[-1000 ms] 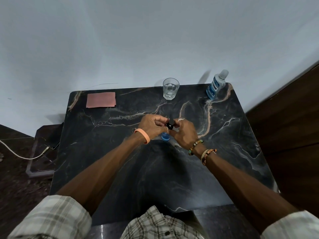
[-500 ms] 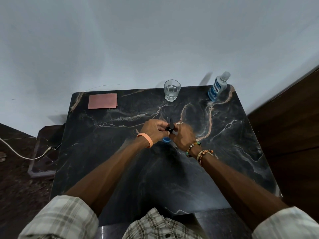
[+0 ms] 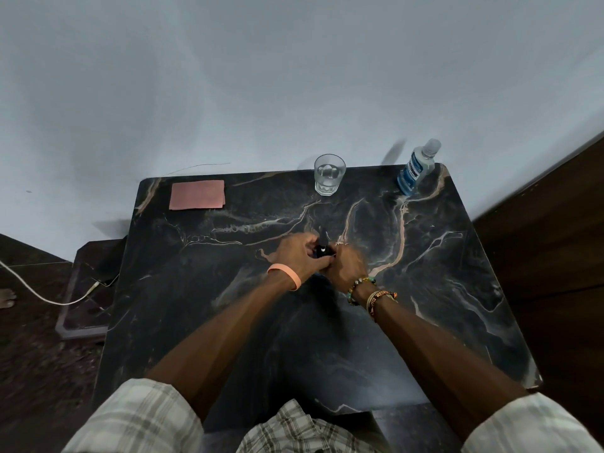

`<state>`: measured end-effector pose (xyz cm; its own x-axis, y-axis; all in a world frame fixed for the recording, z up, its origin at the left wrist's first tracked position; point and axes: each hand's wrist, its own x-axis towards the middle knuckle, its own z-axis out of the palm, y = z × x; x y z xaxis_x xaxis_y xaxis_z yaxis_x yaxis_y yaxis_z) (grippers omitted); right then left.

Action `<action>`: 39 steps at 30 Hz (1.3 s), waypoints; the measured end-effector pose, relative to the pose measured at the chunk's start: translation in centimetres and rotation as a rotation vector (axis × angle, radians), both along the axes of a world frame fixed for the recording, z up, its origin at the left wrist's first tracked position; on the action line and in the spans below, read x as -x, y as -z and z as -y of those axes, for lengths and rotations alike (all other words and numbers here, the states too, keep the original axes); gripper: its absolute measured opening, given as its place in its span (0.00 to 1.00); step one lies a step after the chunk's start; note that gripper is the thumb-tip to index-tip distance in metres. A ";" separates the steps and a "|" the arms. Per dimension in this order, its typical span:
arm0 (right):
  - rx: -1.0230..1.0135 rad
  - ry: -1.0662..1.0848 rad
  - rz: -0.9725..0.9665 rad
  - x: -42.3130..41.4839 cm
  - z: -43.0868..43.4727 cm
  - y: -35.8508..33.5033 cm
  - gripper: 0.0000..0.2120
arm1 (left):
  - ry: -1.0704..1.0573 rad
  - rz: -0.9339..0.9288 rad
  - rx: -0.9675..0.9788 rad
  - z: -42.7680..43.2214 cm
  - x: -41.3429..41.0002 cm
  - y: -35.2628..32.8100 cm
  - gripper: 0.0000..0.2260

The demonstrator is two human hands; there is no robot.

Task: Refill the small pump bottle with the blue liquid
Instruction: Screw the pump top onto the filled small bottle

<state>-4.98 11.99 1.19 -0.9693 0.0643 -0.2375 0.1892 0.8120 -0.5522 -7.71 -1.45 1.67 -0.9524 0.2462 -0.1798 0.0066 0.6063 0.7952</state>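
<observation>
Left hand (image 3: 299, 254), right hand (image 3: 347, 267) around bottle (image 3: 322, 250)

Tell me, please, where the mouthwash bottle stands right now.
In the head view, the mouthwash bottle stands at the table's far right corner, right of the drinking glass.

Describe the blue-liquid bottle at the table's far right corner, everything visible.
The mouthwash bottle is clear plastic, holding blue liquid, with a blue and white label reading Listerine and a pale cap on its neck. It stands at the far right corner of the dark marble table, looking tilted rightward in this wide-angle view. Only the table touches it.
</observation>
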 end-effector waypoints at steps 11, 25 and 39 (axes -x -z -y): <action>0.018 0.063 -0.032 -0.5 0.4 0.0 0.08 | 0.021 -0.082 0.005 -0.4 0.0 0.8 0.10; 0.040 0.148 0.054 -0.6 0.3 -0.3 0.10 | -0.105 -0.005 -0.091 -1.1 -0.6 1.0 0.11; 0.122 0.181 0.088 -0.6 0.0 -0.1 0.12 | -0.109 -0.046 -0.114 -1.0 -0.6 1.6 0.18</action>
<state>-4.39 12.00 1.31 -0.9197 0.2009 -0.3374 0.3776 0.6886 -0.6191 -7.11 -0.49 0.09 -0.9810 0.1577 -0.1125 -0.0163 0.5116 0.8591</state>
